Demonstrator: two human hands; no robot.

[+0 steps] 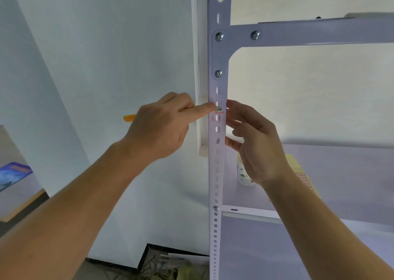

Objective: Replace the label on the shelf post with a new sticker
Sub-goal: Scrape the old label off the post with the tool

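Observation:
A white perforated shelf post (217, 173) runs top to bottom at centre. On it sits a small label (219, 110) with a red lower edge, partly scraped, with reddish residue just below. My left hand (164, 126) grips an orange-handled tool (129, 117), whose tip is hidden, and its index finger presses against the label from the left. My right hand (255, 143) is at the post's right edge beside the label, fingers spread and lightly touching the post, holding nothing.
A shelf board (341, 173) behind the right hand carries a paper cup (243, 173) and a yellow box (302, 173). A crossbeam (319, 32) is bolted above. A white wall lies left; clutter (170, 267) sits on the floor below.

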